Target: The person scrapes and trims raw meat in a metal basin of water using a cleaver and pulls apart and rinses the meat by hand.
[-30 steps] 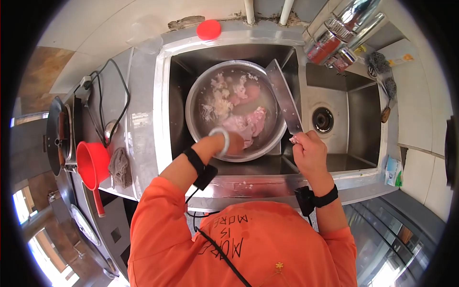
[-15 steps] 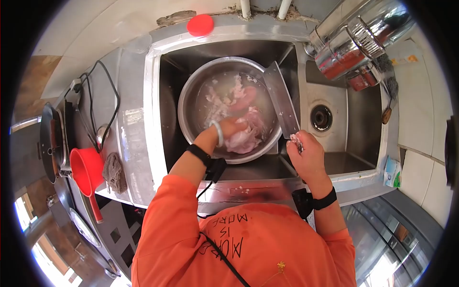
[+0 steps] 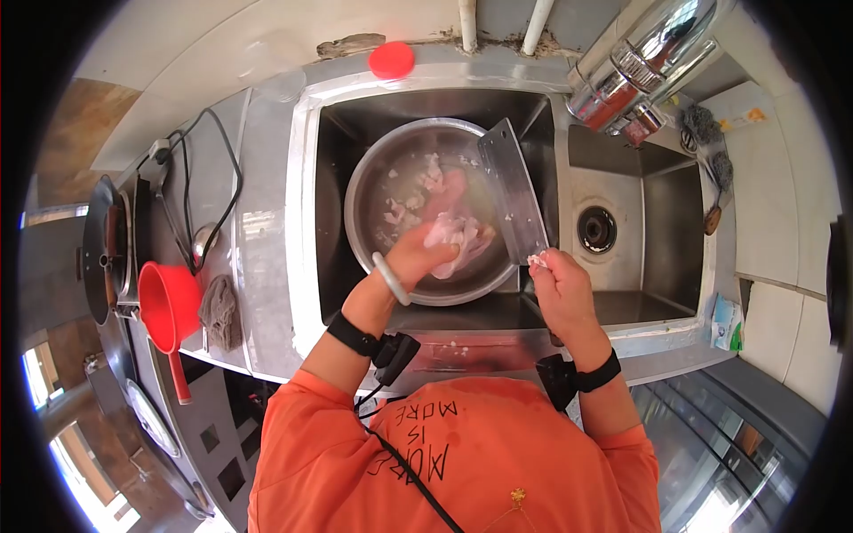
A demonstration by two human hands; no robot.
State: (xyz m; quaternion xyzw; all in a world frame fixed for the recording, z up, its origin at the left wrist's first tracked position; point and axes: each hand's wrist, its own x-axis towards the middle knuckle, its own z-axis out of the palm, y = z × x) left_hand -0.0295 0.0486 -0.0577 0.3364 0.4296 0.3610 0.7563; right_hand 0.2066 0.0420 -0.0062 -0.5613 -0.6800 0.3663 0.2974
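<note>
A wide metal basin (image 3: 358, 233) of cloudy water stands in the left bowl of the sink. My left hand (image 3: 419, 255) is closed around a pale pink piece of raw meat (image 3: 455, 233) over the basin. More pink flesh and pale scraps (image 3: 433, 176) lie in the water. In my right hand (image 3: 566, 289) is a cleaver (image 3: 514, 197), its handle mostly hidden by my fingers. The broad blade slants across the basin's right rim, apart from the held meat. Small whitish bits stick to my right fingers.
To the right is a smaller sink bowl with a drain (image 3: 596, 229). A red dipper (image 3: 169, 306), a grey cloth (image 3: 219, 313) and a black cable (image 3: 238, 173) lie on the left counter. A red lid (image 3: 392, 60) sits behind the sink, and metal cylinders (image 3: 622, 89) stand at the back right.
My left hand has turned and gathered the meat up, with its fingers now beneath it. My right hand keeps hold of the cleaver. The whole view has shifted slightly.
</note>
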